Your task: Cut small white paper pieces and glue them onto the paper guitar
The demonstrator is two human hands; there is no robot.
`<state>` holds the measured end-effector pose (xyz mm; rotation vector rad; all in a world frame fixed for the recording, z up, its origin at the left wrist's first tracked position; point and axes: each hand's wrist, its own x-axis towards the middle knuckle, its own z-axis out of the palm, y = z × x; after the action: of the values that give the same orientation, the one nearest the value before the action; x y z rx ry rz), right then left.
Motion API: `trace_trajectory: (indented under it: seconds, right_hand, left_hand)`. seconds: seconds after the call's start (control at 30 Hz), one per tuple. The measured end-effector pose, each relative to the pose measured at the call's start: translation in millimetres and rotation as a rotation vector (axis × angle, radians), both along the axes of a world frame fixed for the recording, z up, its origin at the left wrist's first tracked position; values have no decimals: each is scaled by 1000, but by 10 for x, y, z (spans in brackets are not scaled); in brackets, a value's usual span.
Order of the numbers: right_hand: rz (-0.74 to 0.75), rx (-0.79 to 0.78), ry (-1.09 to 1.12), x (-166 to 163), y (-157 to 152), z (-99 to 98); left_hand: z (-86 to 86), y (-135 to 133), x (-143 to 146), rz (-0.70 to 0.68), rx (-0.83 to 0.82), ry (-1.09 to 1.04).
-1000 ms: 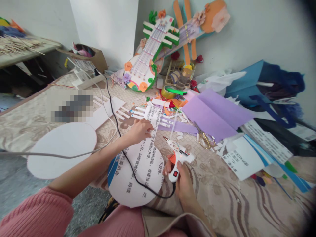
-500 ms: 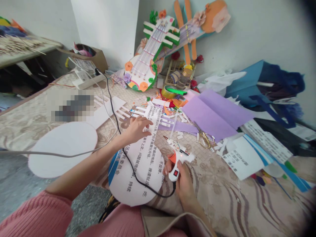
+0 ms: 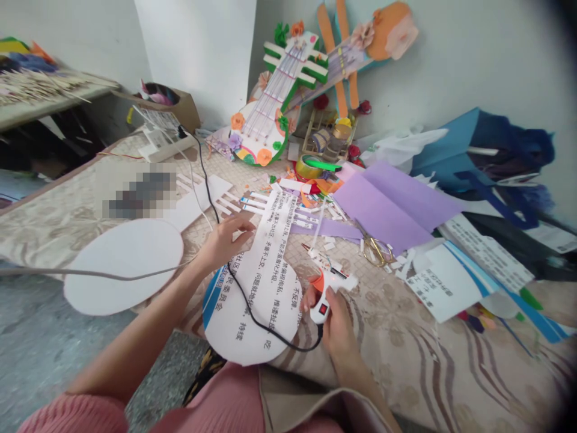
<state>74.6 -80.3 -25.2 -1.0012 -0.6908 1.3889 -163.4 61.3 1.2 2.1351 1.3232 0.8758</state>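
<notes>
A guitar-shaped white board cut-out [image 3: 265, 282] with printed black characters lies on the patterned cloth in front of me. My left hand [image 3: 225, 237] rests on its left edge near the neck, fingers stretched out and pressing it down. My right hand [image 3: 336, 319] grips a white hot glue gun [image 3: 328, 284] with an orange trigger and a red switch, nozzle pointing up-left just right of the cut-out. The gun's black cord [image 3: 234, 282] loops across the cut-out. White strips [image 3: 252, 201] stick out at the neck's far end.
Another white oval cut-out [image 3: 124, 264] lies at the left. Purple paper [image 3: 387, 204], gold scissors [image 3: 376, 249], tape rolls [image 3: 311, 168] and paper scraps lie beyond. A decorated model guitar [image 3: 270, 114] leans on the wall. A power strip [image 3: 164, 141] sits far left.
My left hand has slid left and toward me, from the top of the cut-out's neck to its left edge. The view has shifted slightly. The glue gun stays in my right hand.
</notes>
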Motion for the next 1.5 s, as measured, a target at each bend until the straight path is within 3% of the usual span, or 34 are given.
trace_trajectory:
  seconds: [0.23, 0.43, 0.57, 0.77, 1.33, 1.5]
  right_hand:
    - [-22, 44, -68, -13, -25, 70]
    - [194, 197, -132, 15, 256, 265]
    - [239, 290, -138, 4, 429, 193]
    - [209, 289, -80, 67, 316, 1]
    - [88, 286, -97, 166, 390, 83]
    - [125, 260, -52, 165, 411, 140]
  left_hand:
    - [-260, -111, 71, 120, 71, -92]
    - [-333, -125, 68, 231, 73, -167]
    - [-312, -132, 42, 192, 34, -170]
    - [-283, -154, -7, 97, 98, -149]
    - [-254, -191, -18, 48, 87, -134]
    - [-258, -175, -18, 8, 87, -116]
